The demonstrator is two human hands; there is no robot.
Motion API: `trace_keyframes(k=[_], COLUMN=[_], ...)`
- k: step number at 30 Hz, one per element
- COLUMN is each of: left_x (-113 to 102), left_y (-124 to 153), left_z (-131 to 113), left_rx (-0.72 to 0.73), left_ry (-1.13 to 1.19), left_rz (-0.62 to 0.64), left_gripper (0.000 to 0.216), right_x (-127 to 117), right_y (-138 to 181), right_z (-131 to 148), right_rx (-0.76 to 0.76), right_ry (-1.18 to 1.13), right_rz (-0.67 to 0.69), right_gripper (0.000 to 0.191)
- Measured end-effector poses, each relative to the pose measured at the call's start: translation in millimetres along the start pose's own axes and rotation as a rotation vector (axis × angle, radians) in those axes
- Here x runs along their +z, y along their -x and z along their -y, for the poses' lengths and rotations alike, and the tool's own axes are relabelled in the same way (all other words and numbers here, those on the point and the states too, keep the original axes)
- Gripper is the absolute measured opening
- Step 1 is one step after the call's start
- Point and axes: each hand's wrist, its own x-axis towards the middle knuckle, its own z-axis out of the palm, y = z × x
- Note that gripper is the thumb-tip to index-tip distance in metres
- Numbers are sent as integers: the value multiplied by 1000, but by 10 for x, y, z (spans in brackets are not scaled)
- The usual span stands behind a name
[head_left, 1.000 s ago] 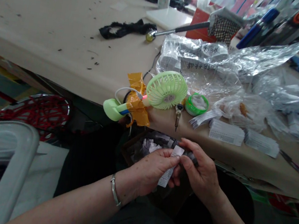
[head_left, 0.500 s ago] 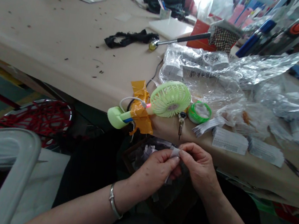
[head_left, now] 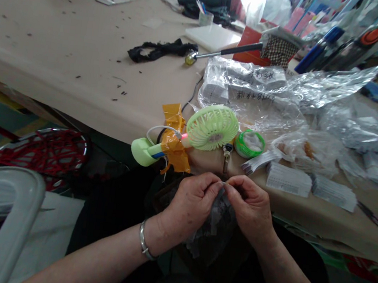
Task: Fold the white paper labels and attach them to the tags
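My left hand (head_left: 193, 202) and my right hand (head_left: 249, 207) meet just below the table edge, thumbs and fingertips pinched close together. Between them a small white label (head_left: 224, 183) shows only as a thin sliver; the fingers cover the rest. Right above the fingertips, a soldering-iron-like metal tip (head_left: 226, 159) sticks out from the table edge. Below the hands, a dark box holds loose white label pieces (head_left: 213, 219). Stacks of printed white labels (head_left: 289, 179) lie on the table to the right of my right hand.
A green handheld fan (head_left: 212, 127) is fixed to the edge with orange tape (head_left: 175, 149). Beside it sits a green-rimmed round tub (head_left: 250, 143). Clear plastic bags (head_left: 260, 100) cover the table behind. A grey-white plastic frame (head_left: 32, 204) stands at lower left.
Both hands have risen slightly and drawn level, fingertips closer to the metal tip. The label, seen flat before, is now almost hidden between the fingertips. The view has shifted slightly.
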Motion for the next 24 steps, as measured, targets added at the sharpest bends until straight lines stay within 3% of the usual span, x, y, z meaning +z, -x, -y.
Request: trace_keyframes(k=[8, 24], left_x=[-7, 6], left_y=[-25, -104], left_z=[24, -2], left_rx=[48, 26], left_ry=[-65, -52], left_rz=[-19, -48], left_gripper=[21, 20], right_x=[9, 37], right_y=[-17, -45], right_z=[-30, -85], right_rx=[-93, -67], right_ry=[68, 21], right_rz=[-39, -52], right_gripper=[9, 11])
